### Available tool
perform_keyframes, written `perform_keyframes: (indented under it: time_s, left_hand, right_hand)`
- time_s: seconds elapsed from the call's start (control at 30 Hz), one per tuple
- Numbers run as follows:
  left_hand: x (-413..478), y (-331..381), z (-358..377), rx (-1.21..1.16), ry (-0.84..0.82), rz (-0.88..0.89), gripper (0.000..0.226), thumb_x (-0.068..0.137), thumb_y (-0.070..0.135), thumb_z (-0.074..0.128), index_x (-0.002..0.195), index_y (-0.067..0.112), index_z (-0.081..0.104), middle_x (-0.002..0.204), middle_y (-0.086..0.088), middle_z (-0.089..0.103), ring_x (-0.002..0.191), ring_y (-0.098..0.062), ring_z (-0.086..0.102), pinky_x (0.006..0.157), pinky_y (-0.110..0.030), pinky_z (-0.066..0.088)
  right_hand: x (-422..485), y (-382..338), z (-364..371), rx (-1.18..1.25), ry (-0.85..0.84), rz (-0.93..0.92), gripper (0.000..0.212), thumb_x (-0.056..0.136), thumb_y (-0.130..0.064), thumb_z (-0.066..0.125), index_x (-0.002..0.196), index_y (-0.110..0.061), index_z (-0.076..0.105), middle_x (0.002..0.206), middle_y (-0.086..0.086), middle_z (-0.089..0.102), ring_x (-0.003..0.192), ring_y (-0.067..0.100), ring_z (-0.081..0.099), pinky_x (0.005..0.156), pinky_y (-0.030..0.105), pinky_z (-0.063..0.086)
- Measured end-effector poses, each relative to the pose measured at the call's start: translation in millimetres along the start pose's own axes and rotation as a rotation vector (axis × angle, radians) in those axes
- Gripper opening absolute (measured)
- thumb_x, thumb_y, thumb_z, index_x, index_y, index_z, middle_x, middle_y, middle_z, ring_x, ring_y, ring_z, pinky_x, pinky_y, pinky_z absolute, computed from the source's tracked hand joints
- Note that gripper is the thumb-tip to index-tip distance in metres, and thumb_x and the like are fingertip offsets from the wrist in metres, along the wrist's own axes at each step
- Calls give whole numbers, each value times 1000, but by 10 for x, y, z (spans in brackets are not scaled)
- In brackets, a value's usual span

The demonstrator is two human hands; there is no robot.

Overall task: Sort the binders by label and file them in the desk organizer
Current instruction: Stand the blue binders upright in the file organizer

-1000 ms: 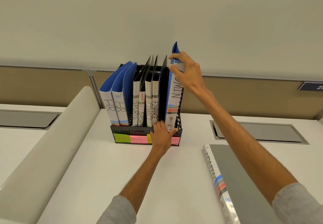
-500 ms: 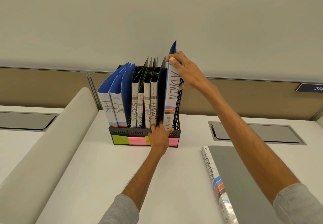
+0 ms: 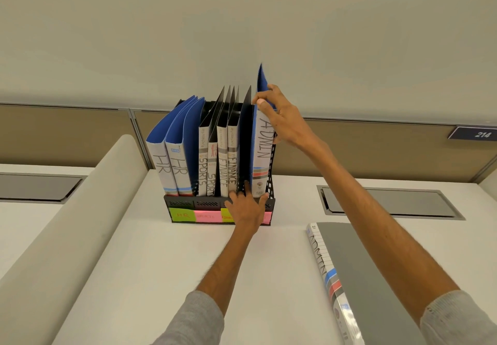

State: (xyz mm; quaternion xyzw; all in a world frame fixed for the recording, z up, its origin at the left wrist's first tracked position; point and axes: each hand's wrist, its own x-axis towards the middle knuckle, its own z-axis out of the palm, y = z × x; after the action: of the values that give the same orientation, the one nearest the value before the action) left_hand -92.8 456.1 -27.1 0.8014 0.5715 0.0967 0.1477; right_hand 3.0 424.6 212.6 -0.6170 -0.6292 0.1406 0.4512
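Moved: since a second ago the right hand [image 3: 279,118] has slid off the lettering of the blue ADMIN binder [image 3: 262,156], so the whole word now reads; the left hand [image 3: 247,209] has kept its place.
Right hand: thumb and forefinger pinch the binder's top edge at the spine, and the other fingers lie down its right cover.
Left hand: fingers spread against the front lip of the desk organizer [image 3: 188,201], at 6 o'clock from the blue binder's foot, covering part of the sticky labels [image 3: 181,215].
Blue ADMIN binder: upright in the rightmost compartment, spine toward the camera, its cover tip above all the others.
Desk organizer: black mesh, at 12 o'clock on the desk [image 3: 161,264], against the back partition.
HR binders [image 3: 169,167]: two, blue, in the leftmost compartment, tops leaning toward 11 o'clock.
SPORTS binders [image 3: 203,167]: two, black-covered, just right of the HR pair.
FINANCE binders [image 3: 228,167]: two, at 9 o'clock from the blue binder, a black divider between.
Sticky labels: green, pink and yellow along the front; the green one reads HR.
Grey ADMIN binder [image 3: 371,264]: flat on the desk at 4 o'clock from the organizer, well apart, spine to its left.
Sign [image 3: 481,133]: reads 214, on the partition at 3 o'clock.
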Motion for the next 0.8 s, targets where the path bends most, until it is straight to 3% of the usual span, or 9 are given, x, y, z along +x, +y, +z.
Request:
perform_keyframes:
  time_s: [0.1, 0.23, 0.33, 0.43, 0.57, 0.63, 0.8]
  left_hand:
    - [-22, -17, 15, -2, 14, 32, 85, 88, 75, 23, 154, 21, 16, 138, -14, 48, 132, -33, 29, 104, -50, 30]
    - [-31, -24, 38, -87, 81, -22, 87, 87, 75, 33, 144, 9, 34, 140, -12, 46, 132, -28, 32, 101, -46, 37]
    - [-34, 2, 82, -216, 142, -33, 69, 88, 61, 48, 130, 7, 41, 128, -14, 49, 126, -26, 36, 85, -39, 50]
    - [-33, 35, 77, -235, 134, -45, 65, 88, 56, 50, 127, 5, 39, 124, -15, 48, 124, -25, 36, 75, -35, 54]
    - [-25, -1, 110, -244, 146, -55, 67, 88, 60, 49, 128, 7, 40, 127, -14, 44, 120, -24, 43, 76, -36, 54]
    - [-18, -32, 129, -278, 166, -51, 72, 87, 65, 49, 129, 7, 40, 128, -13, 43, 118, -25, 47, 77, -37, 54]
    - [-28, -44, 150, -319, 184, -28, 90, 76, 79, 49, 130, 8, 39, 126, -12, 45, 120, -25, 44, 76, -38, 54]
  right_hand:
    - [-2, 33, 24, -38, 11, -13, 26, 103, -36, 39, 115, -21, 57, 145, 2, 35, 113, 16, 53, 67, 21, 53]
    - [-19, 89, -22, -64, 42, -71, 28, 106, -30, 35, 113, -14, 58, 123, 6, 47, 103, 15, 55, 76, 21, 45]
    - [-37, 116, -18, -65, 42, -90, 29, 106, -27, 33, 114, -14, 57, 117, 4, 49, 99, 7, 56, 75, 12, 41]
    - [-20, 122, -7, -46, 32, -77, 28, 107, -27, 32, 115, -15, 56, 117, 1, 50, 97, 1, 54, 71, 10, 42]
    - [-22, 124, -18, -10, 31, -42, 28, 107, -31, 30, 115, -18, 54, 101, -17, 47, 93, 5, 54, 66, 23, 51]
    - [-35, 125, -5, -20, 35, -44, 29, 106, -32, 30, 116, -17, 53, 98, -18, 47, 92, 7, 55, 67, 28, 55]
    - [-46, 201, 10, -35, 57, -74, 26, 107, -35, 28, 110, -24, 51, 86, -23, 45, 84, 4, 55, 66, 24, 50]
